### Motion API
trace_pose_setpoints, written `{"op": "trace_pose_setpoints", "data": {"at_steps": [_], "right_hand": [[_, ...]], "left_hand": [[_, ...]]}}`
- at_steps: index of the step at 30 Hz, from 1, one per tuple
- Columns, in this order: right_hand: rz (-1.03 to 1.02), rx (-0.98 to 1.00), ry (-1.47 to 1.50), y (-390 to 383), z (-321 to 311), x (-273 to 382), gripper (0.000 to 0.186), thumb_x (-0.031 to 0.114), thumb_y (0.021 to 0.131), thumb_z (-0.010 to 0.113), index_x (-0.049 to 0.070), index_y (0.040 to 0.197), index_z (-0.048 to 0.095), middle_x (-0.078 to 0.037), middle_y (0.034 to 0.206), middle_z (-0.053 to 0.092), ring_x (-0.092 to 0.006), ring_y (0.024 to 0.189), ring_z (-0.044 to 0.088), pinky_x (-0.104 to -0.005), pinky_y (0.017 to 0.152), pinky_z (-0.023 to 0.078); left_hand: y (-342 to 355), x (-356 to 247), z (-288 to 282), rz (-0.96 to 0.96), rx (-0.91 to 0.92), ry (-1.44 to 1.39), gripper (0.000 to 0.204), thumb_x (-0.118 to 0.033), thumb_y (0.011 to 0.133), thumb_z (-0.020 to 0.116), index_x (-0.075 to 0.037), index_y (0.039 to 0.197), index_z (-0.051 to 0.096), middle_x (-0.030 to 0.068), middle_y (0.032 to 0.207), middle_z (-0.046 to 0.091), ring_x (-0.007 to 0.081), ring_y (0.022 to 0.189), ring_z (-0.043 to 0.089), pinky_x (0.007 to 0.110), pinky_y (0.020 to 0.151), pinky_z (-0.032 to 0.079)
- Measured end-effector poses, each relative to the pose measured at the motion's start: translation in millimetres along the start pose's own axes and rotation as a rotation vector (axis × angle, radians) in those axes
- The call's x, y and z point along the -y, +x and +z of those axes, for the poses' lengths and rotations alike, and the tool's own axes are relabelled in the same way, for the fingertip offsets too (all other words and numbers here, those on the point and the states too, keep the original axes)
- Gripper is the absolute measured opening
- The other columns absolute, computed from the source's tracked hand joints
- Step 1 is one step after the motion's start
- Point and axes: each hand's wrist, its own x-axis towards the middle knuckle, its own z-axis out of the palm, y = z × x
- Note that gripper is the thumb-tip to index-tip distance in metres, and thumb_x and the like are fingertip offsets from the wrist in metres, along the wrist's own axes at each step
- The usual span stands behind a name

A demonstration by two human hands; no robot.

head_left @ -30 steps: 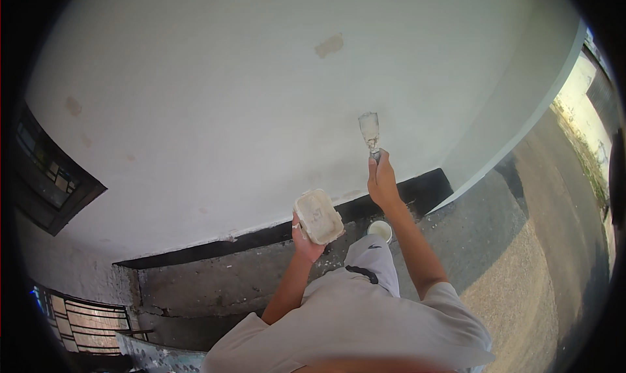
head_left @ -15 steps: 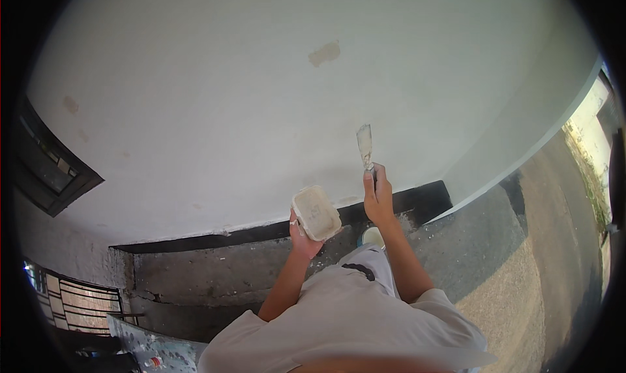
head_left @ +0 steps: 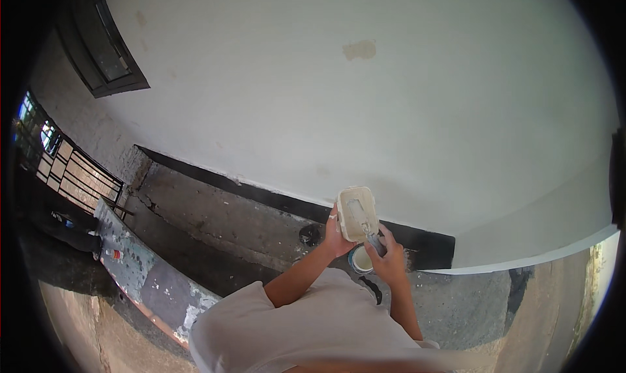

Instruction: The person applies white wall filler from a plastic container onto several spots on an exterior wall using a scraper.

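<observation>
My left hand [head_left: 332,237] grips a cream rectangular tub [head_left: 342,202] smeared with pale paste, held just in front of the white wall [head_left: 456,112]. In my right hand [head_left: 388,259] is a putty knife [head_left: 373,242], its blade down inside the tub and its handle toward me at the tub's near right corner. Below the hands stands a round bucket [head_left: 358,262] with white content, partly hidden by the tub and right hand. A beige patch [head_left: 358,49] shows higher on the wall.
A dark-framed window [head_left: 114,60] and barred gate [head_left: 75,171] are at the left. A mottled low ledge [head_left: 156,275] runs along the lower left with a small red-and-white container [head_left: 117,254] on it. A black band [head_left: 430,249] edges the wall's foot above concrete ground [head_left: 469,301].
My right hand has lowered the putty knife from upright beside the tub into it. The tub has moved rightward in view, and the view has swung, showing more of the left ledge and gate.
</observation>
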Motion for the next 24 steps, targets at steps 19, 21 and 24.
{"op": "trace_pose_setpoints", "data": {"at_steps": [19,21,24], "right_hand": [[-0.114,0.054,-0.010,-15.4,7.5,-20.7,0.061,0.018,0.087,0.067,-0.001,0.139,0.040,-0.020,0.085,0.069,-0.0281,0.078,0.069,-0.0372,0.072,0.052],[-0.120,0.054,0.031,-10.1,18.4,-32.3,0.064,0.023,0.089,0.066,-0.002,0.141,0.039,-0.019,0.087,0.069,-0.0253,0.078,0.068,-0.0356,0.073,0.052],[-0.128,0.054,0.210,-10.9,28.7,-38.6,0.069,0.022,0.089,0.068,-0.003,0.144,0.036,-0.017,0.092,0.069,-0.0216,0.080,0.066,-0.0344,0.073,0.052]], "left_hand": [[-34.7,32.6,-9.4,0.303,-0.033,-0.078,0.070,-0.065,0.094,0.032,-0.014,0.138,0.050,0.0141,0.126,0.060,0.0337,0.114,0.060,0.053,0.093,0.050],[-37.5,33.7,-10.3,0.300,-0.006,-0.078,0.070,-0.066,0.094,0.031,-0.014,0.138,0.050,0.0144,0.126,0.060,0.0338,0.114,0.060,0.054,0.092,0.050],[-43.0,34.9,-13.5,0.278,-0.020,-0.107,0.071,-0.066,0.094,0.031,-0.015,0.140,0.049,0.0151,0.128,0.059,0.0341,0.113,0.060,0.055,0.090,0.050]]}}
